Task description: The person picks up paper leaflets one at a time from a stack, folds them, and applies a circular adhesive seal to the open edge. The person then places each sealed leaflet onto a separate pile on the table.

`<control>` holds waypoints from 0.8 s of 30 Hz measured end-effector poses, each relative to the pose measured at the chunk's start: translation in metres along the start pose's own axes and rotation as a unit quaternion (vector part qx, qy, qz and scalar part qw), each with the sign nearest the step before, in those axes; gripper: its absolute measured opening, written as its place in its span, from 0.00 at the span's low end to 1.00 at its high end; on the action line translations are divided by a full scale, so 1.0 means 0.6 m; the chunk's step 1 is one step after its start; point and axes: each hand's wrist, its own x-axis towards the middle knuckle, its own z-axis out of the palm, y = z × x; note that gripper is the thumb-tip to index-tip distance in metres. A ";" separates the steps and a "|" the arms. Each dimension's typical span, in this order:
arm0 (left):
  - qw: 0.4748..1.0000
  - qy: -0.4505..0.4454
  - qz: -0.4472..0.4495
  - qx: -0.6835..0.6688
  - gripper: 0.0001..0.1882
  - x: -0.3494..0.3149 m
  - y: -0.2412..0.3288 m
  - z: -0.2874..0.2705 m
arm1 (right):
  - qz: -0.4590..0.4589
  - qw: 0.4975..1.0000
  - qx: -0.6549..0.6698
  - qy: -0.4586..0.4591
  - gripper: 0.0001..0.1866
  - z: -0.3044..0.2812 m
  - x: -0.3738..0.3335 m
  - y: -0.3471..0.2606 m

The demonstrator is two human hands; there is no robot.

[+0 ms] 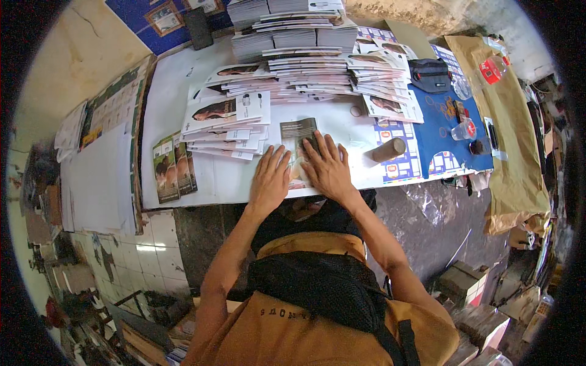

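A printed leaflet (pixel 298 129) with a dark upper part lies on the white tabletop in front of me, near the table's front edge. My right hand (pixel 331 169) rests flat over its right side, fingers stretched out and apart. Along its left edge lies my left hand (pixel 270 180), fingers extended and holding nothing. Both hands partly cover the leaflet, so its full outline is hidden. Left of my left hand is a fanned pile of white printed sheets (pixel 227 116). Further left sit several folded brown-green leaflets (pixel 173 168), overlapping one another.
Tall stacks of printed sheets (pixel 293 40) fill the table's back. A brown cylinder (pixel 389 149) lies right of my right hand. Beyond it, a blue sheet (pixel 455 139) carries rubber bands, a dark pouch (pixel 430 74) and a plastic cup (pixel 464 129). Brown paper (pixel 516 177) drapes the right edge.
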 end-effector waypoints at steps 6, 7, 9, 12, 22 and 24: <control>0.999 -0.030 -0.006 0.029 0.23 0.009 0.009 -0.009 | 0.043 0.961 0.156 0.222 0.39 -0.071 -0.039 0.027; 0.999 -0.028 0.003 0.027 0.23 0.008 0.009 -0.009 | 0.079 0.934 0.149 0.315 0.40 -0.081 -0.052 0.037; 0.999 -0.023 0.005 0.029 0.23 0.007 0.006 -0.004 | 0.182 0.897 0.121 0.384 0.44 -0.105 -0.072 0.063; 0.999 -0.021 0.009 0.032 0.24 0.001 -0.002 0.003 | 0.281 0.875 0.175 0.354 0.39 -0.089 -0.081 0.105; 0.999 -0.042 0.003 0.033 0.24 0.007 0.002 -0.007 | -0.095 0.990 0.107 -0.013 0.29 -0.112 -0.014 0.083; 0.999 -0.041 0.001 0.030 0.25 0.006 0.003 -0.010 | -0.115 0.989 0.076 -0.056 0.30 -0.090 -0.002 0.067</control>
